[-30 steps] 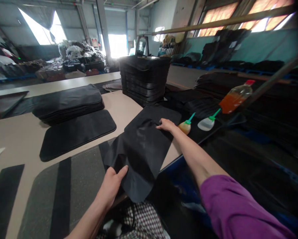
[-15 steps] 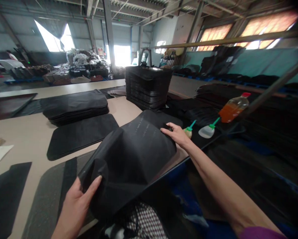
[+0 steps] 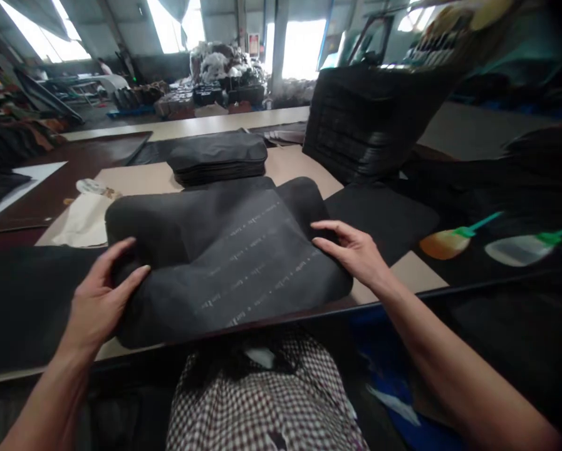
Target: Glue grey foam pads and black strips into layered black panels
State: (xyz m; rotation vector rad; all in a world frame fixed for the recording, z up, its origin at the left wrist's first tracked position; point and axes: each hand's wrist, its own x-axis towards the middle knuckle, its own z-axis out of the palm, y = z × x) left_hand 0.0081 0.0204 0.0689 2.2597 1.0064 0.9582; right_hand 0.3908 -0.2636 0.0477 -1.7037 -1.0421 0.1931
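In front of me, at the table's near edge, a black sheet with rounded corners and rows of pale print [image 3: 252,263] lies bent, with a fold across its left half. My left hand [image 3: 99,291] grips its left edge between thumb and fingers. At the sheet's upper right edge, my right hand [image 3: 351,250] pinches it between thumb and forefinger. Another dark rounded piece [image 3: 302,191] shows just behind the sheet. What lies underneath is mostly hidden.
A low pile of black pieces [image 3: 219,156] sits beyond the sheet, with a tall black stack [image 3: 360,119] to its right. Two squeeze bottles with green nozzles, one amber [image 3: 445,244] and one whitish [image 3: 515,249], lie at the right. Off-white cloth [image 3: 86,219] is at the left.
The view has turned left. The sheet has been swung round and lowered, so it now spreads sideways along the table edge, its print more visible. Both hands stay at its edges.
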